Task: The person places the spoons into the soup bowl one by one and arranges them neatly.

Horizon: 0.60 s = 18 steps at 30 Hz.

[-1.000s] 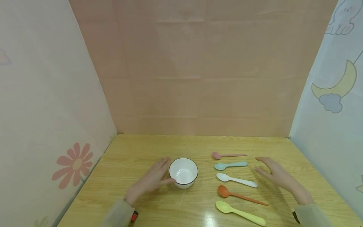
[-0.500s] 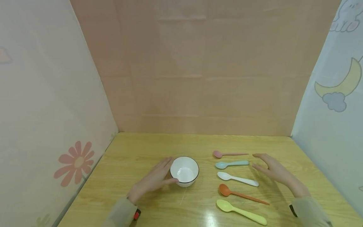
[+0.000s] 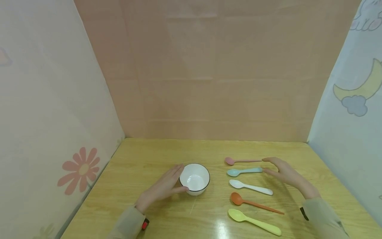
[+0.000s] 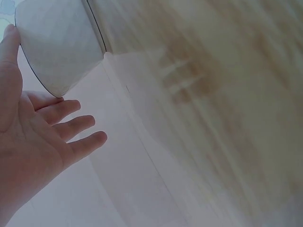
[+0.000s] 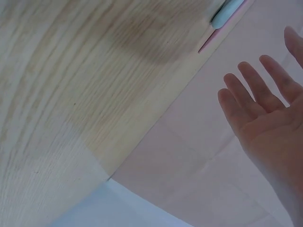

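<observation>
In the head view a white bowl [image 3: 194, 178] with a dark rim stands upright on the wooden table. My left hand [image 3: 164, 186] lies along its left side, thumb at the front rim and fingers fairly straight; in the left wrist view thumb and forefinger appear to touch the bowl [image 4: 59, 40]. My right hand [image 3: 287, 173] hovers by the handle ends of a pink spoon [image 3: 229, 161] and a light blue spoon [image 3: 234, 172], thumb and fingers spread, holding nothing. Nearer the front lie a white spoon [image 3: 236, 184], an orange spoon [image 3: 237, 199] and a yellow spoon [image 3: 237, 215].
The spoons lie in a column right of the bowl, handles pointing right. A brown-pink sheet [image 3: 209, 73] closes off the table's [image 3: 155, 149] back edge. Patterned pale sheets stand at the left [image 3: 53, 109] and right [image 3: 343, 132].
My right hand has moved left and a little away from me, closer to the pink and light blue handles. The left hand stays by the bowl. The view has shifted slightly.
</observation>
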Each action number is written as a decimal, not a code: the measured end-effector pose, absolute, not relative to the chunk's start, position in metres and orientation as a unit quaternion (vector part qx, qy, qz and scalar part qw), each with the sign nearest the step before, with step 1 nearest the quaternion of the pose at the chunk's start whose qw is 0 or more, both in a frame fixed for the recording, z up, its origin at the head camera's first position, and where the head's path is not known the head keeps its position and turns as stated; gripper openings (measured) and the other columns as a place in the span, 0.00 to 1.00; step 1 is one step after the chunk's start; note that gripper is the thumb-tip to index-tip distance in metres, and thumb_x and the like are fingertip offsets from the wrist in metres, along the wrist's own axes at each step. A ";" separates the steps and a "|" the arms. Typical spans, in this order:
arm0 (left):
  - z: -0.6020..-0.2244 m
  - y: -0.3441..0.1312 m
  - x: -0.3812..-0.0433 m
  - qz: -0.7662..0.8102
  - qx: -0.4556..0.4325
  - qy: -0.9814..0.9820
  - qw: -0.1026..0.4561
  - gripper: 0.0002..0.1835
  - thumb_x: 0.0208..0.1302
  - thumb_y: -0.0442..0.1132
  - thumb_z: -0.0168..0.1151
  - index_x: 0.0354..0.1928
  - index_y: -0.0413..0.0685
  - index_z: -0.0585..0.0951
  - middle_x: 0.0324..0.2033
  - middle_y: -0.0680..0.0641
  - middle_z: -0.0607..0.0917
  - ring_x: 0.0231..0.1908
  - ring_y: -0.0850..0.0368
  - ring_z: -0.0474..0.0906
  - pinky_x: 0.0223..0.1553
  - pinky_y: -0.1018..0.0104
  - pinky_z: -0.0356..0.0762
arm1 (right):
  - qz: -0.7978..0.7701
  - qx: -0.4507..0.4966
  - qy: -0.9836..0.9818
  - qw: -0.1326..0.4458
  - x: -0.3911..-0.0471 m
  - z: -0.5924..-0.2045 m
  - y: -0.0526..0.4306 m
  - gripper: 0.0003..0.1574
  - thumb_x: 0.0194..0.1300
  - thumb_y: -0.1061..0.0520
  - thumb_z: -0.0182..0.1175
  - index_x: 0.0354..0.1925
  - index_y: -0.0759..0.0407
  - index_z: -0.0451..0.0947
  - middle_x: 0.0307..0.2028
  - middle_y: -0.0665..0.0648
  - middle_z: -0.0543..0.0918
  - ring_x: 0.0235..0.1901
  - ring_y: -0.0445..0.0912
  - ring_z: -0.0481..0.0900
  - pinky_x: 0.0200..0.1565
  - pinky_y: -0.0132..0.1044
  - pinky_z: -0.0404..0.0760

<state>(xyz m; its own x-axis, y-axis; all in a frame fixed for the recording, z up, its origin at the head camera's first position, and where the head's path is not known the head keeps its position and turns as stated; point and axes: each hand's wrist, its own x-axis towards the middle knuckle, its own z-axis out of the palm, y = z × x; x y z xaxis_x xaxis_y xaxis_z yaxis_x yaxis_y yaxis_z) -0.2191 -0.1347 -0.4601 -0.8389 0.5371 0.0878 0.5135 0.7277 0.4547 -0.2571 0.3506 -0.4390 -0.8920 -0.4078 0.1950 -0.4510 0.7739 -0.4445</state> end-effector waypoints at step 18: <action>-0.458 -0.132 -0.219 0.231 0.283 0.930 0.029 0.52 0.65 0.67 0.56 0.77 0.38 0.54 0.77 0.37 0.56 0.77 0.37 0.52 0.74 0.41 0.57 | 0.251 0.249 -0.935 0.024 -0.278 -0.438 0.345 0.30 0.68 0.57 0.62 0.62 0.72 0.71 0.60 0.75 0.76 0.59 0.74 0.71 0.55 0.70 0.73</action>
<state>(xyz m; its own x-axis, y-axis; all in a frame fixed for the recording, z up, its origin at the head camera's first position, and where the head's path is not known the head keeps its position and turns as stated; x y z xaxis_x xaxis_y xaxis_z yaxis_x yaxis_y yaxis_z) -0.2192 -0.1325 -0.4581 -0.8376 0.5409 0.0765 0.5139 0.7326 0.4464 -0.2784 0.3448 -0.4376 -0.8754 -0.4530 0.1690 -0.4767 0.7502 -0.4582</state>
